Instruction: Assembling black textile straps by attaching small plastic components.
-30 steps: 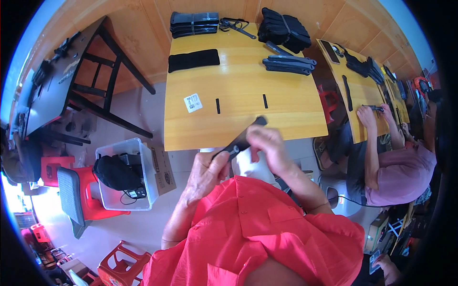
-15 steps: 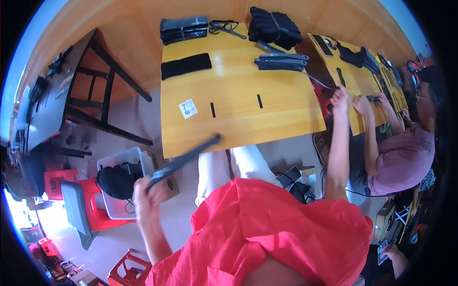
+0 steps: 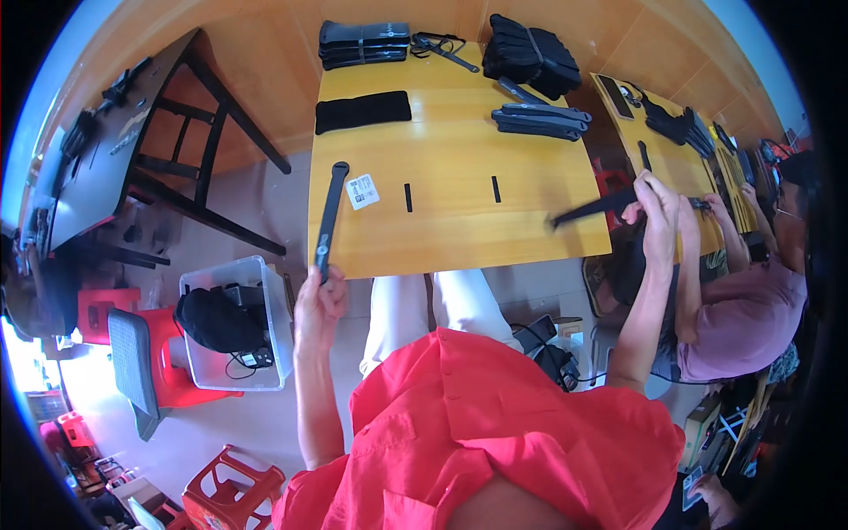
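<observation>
My left hand (image 3: 319, 309) is closed on the lower end of a dark strap (image 3: 331, 212) with a rounded tip. That strap points up over the left edge of the yellow wooden table (image 3: 442, 243), beside a white printed label (image 3: 362, 193). At the table's right edge my right hand (image 3: 654, 208) grips another dark strap (image 3: 594, 210), which reaches leftward over the tabletop, its free end blurred. Between the hands lie two short black strips, a left one (image 3: 409, 198) and a right one (image 3: 496, 189). Several similar straps (image 3: 541, 122) are piled farther back.
A black folded cloth (image 3: 363, 111), a banded stack (image 3: 364, 44) and a black bundle (image 3: 532, 57) line the table's back. To the right, a co-worker (image 3: 738, 305) works at another table. A clear bin (image 3: 281, 327) and red stools (image 3: 231, 486) stand at left.
My left hand has moved up and right, its strap now steeper over the table. My right hand has shifted right and slightly down; its strap has swung lower. The view has shifted slightly.
</observation>
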The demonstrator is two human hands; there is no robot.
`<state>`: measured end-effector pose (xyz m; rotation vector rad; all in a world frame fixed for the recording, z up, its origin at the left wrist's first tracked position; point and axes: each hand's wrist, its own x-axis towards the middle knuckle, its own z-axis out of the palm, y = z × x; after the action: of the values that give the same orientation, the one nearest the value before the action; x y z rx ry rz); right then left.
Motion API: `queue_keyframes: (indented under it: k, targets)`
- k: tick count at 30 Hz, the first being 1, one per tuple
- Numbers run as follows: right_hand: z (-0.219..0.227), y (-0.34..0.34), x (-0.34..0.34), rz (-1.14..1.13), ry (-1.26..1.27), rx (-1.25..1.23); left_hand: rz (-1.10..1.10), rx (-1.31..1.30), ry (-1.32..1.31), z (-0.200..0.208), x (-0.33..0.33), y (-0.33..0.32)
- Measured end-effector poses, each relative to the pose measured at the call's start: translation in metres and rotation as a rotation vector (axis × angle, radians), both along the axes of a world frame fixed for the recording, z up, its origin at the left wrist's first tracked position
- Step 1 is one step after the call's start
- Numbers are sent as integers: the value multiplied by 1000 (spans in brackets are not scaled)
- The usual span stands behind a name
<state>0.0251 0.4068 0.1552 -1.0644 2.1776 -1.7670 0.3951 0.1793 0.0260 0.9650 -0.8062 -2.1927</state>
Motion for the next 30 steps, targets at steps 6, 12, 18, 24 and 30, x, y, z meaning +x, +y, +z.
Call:
queue_keyframes:
  k: [6, 12, 18, 24, 30]
  targets:
    - [8, -1, 21, 91, 283, 96, -91, 139, 28, -58, -14, -3]
    - [-2, 4, 21, 112, 62, -89, -217, -104, -490, -43, -24, -1]
    - [-6, 3, 25, 182, -121, -141, -322, -106, -703, -16, -23, 6]
    - [-1, -19, 60, 598, -207, 41, -169, -882, -364, 41, -56, 12]
    - [1, -49, 99, 808, -51, 79, -526, -953, 3, 81, -112, 46]
